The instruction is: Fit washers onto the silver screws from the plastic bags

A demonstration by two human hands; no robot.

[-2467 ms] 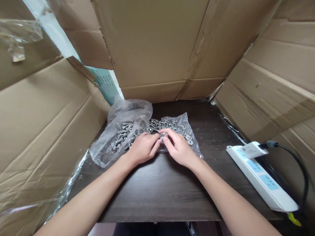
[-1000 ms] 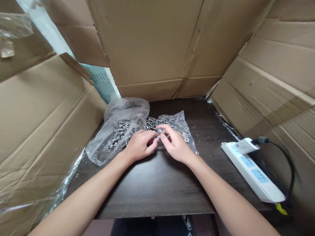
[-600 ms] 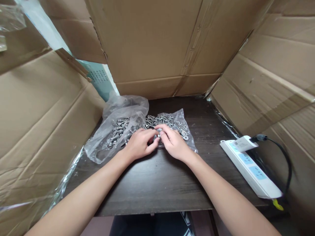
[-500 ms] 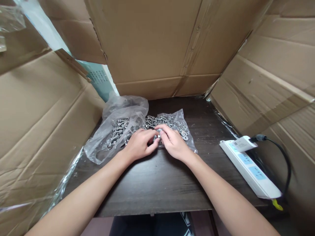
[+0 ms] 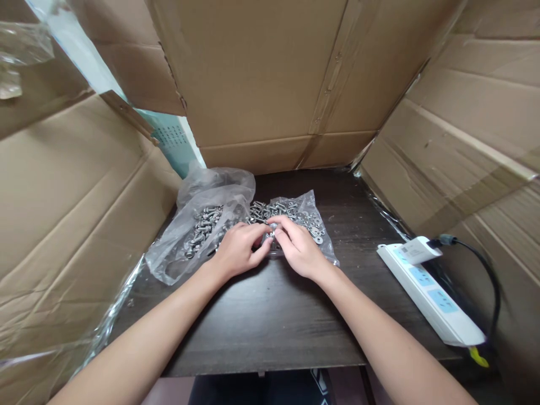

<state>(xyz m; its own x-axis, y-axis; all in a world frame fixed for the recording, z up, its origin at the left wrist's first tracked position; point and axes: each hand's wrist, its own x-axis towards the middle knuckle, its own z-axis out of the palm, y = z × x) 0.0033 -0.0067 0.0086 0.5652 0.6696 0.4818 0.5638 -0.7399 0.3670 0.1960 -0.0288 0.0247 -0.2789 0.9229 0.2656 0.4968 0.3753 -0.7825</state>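
Note:
My left hand [image 5: 239,249] and my right hand [image 5: 297,247] meet fingertip to fingertip over a small silver metal part [image 5: 272,229], both pinched on it. They rest at the near edge of a clear plastic bag [image 5: 185,247] spread on the dark wooden table [image 5: 274,315]. A heap of silver screws [image 5: 202,228] lies on the left part of the plastic. More screws and flat washers [image 5: 314,230] lie on the plastic behind my right hand. Which kind of part my fingers hold is too small to tell.
Cardboard walls stand close on the left [image 5: 71,225], at the back [image 5: 270,79] and on the right [image 5: 464,140]. A white power strip [image 5: 430,295] with a plugged adapter and a black cable [image 5: 493,292] lies at the table's right edge.
Both hands stay together on the small part with only slight finger movement. The view has shifted a little as my head moved.

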